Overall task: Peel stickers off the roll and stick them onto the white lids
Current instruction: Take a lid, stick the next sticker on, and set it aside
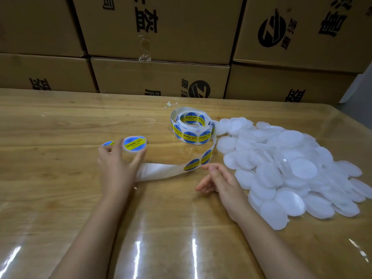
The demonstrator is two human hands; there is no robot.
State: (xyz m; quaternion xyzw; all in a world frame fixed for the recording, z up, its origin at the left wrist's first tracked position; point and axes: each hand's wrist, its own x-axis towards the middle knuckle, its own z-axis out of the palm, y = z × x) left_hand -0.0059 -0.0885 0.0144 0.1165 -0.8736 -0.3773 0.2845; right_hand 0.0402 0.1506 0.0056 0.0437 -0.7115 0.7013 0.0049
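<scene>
A roll of blue and yellow round stickers (192, 125) stands on the wooden table. Its white backing strip (171, 170) trails forward and left, with two stickers on it near my right hand. My left hand (118, 164) grips a white lid with a sticker on top (134, 143), held just above the table. Another stickered lid (108, 143) shows behind my left fingers. My right hand (219, 182) hovers with relaxed fingers and holds nothing, beside the strip and left of a big pile of plain white lids (291, 170).
Stacked cardboard boxes (161, 37) form a wall along the table's far edge. A clear glossy sheet covers the tabletop (60, 121). A small scrap of clear tape (170, 103) lies behind the roll.
</scene>
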